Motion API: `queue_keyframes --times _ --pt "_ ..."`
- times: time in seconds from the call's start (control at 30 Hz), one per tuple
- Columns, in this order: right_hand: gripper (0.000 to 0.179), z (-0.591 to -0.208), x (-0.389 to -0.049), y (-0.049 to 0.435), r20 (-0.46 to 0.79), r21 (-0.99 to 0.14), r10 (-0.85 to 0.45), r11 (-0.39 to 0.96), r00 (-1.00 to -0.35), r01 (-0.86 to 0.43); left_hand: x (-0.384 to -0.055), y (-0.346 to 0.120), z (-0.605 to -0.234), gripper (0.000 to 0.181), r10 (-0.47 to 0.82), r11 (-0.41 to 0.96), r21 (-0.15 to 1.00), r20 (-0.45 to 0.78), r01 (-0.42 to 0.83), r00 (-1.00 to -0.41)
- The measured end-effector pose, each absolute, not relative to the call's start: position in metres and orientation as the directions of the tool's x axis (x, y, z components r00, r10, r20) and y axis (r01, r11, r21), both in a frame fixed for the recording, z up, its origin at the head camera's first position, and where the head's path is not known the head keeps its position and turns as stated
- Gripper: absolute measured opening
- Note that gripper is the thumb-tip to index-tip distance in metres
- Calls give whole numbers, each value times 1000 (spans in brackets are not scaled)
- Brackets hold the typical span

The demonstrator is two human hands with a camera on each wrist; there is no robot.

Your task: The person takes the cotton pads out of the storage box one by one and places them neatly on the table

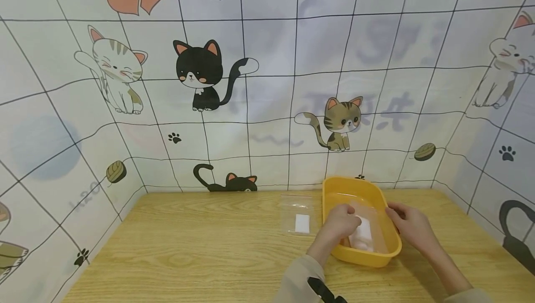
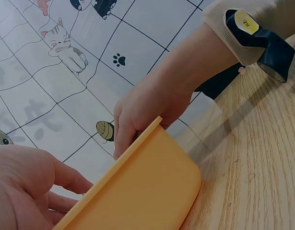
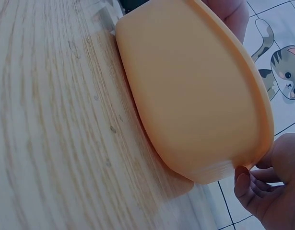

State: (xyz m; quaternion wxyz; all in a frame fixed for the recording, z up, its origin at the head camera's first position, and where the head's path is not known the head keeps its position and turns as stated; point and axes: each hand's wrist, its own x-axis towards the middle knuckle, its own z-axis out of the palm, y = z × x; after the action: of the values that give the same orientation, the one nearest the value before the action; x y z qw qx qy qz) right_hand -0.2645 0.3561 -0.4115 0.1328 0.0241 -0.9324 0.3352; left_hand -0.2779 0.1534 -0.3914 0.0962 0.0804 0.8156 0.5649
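Note:
A yellow plastic basin stands on the wooden table with a clear plastic bag inside it. In the bag are white pieces, one of them rounded. My left hand reaches over the basin's left side, its fingers at the top of the white pieces; in the left wrist view the left hand's fingertips are hidden behind the rim, so I cannot tell whether they pinch the bag. My right hand grips the basin's right rim, thumb and fingers on either side of it in the right wrist view.
Left of the basin lies a small clear zip bag with a white square in it. The wooden table meets a cat-printed cloth wall behind and at both sides. The basin's far end is near the back wall.

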Motion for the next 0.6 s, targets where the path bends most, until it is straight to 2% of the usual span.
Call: queue_keyframes --times 0.6 --pt "47 -410 -265 355 249 -616 42 778 -968 -125 -279 155 -393 21 207 292 956 -28 35 -978"
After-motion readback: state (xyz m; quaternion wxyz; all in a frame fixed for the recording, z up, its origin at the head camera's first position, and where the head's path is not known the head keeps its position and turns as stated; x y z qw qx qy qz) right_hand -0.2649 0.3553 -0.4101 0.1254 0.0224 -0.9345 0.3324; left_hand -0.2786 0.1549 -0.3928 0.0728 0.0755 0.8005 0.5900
